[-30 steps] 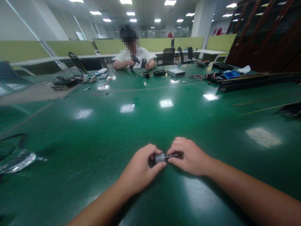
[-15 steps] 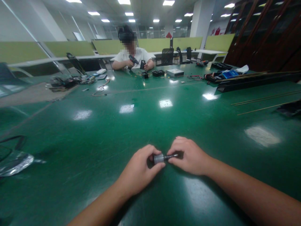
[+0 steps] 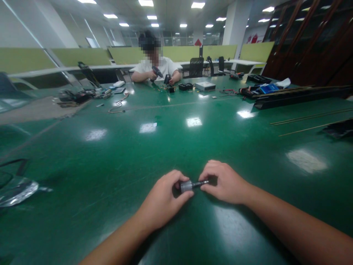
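Between both hands, just above or on the green tabletop, is a small grey metal cylinder with a thin dark shaft [image 3: 186, 186] sticking out to the right. My left hand [image 3: 168, 193] has its thumb and fingers wrapped about the wide cylinder end, hiding its left end. My right hand [image 3: 224, 182] is curled with thumb and fingertips around the shiny tip of the shaft. A gap of bare shaft shows between the two hands. Whether the fingers of my right hand press on the tip is hard to make out.
Across the green table [image 3: 176, 147] sits a person [image 3: 165, 66] holding a power drill [image 3: 157, 71] and a black part. A silvery bag [image 3: 19, 192] lies at the left. Thin brass rods [image 3: 309, 129] and a long black channel [image 3: 300, 96] lie at the right.
My right hand has slid slightly right along the shaft, so more of it shows. My left hand stays in place on the cylinder.
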Action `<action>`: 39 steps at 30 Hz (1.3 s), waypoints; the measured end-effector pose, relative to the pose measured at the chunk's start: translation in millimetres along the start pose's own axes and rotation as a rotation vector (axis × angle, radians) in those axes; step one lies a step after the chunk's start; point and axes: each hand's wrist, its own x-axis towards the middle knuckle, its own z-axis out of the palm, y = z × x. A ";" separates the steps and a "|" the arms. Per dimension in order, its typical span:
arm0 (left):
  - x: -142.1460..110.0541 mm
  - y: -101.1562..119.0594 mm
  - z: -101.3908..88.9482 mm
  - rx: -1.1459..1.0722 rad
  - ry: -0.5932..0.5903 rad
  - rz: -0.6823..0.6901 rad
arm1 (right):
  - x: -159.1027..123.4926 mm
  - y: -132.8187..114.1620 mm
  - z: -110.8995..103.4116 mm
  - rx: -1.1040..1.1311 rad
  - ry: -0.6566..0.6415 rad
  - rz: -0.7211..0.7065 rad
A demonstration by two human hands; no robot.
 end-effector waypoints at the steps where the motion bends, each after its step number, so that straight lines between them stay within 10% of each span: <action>1: -0.1 -0.2 -0.1 -0.001 0.001 0.001 | -0.1 0.2 -0.9 -0.007 -0.001 0.003; 39: -1.1 -4.2 0.7 -0.036 0.000 0.010 | 1.4 1.9 -17.8 -0.065 -0.093 0.057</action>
